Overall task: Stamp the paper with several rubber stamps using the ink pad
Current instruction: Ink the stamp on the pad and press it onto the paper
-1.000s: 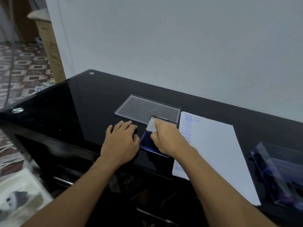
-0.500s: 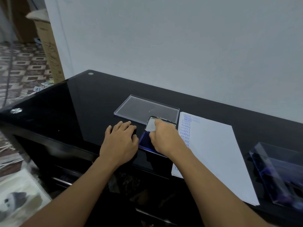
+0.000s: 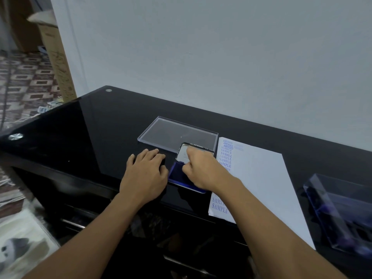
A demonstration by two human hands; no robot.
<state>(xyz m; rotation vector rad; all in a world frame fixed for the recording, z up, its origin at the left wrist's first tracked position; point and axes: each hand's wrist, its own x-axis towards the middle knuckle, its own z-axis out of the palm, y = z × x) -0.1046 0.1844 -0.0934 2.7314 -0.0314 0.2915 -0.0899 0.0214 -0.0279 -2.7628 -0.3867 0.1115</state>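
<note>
The ink pad (image 3: 174, 175) lies open on the black glass table (image 3: 90, 137), its blue pad toward me and its silver lid (image 3: 182, 155) raised behind. My right hand (image 3: 203, 170) sits on the pad with fingers curled downward; the rubber stamp it grips is hidden under the hand. Palm down and with straight fingers, my left hand (image 3: 145, 174) rests flat on the table, against the pad's left side. The white paper (image 3: 259, 178) lies just right of the pad, with a column of blue AMENDED and SAMPLE prints along its left edge.
A clear plastic lid (image 3: 177, 130) lies flat behind the ink pad. A clear box (image 3: 342, 214) with dark stamps inside stands at the table's right end. The wall runs close behind the table. The table's front edge is near my forearms.
Almost nothing: my right hand stays curled on the ink pad and my left hand stays flat beside it. Only the view shifts slightly.
</note>
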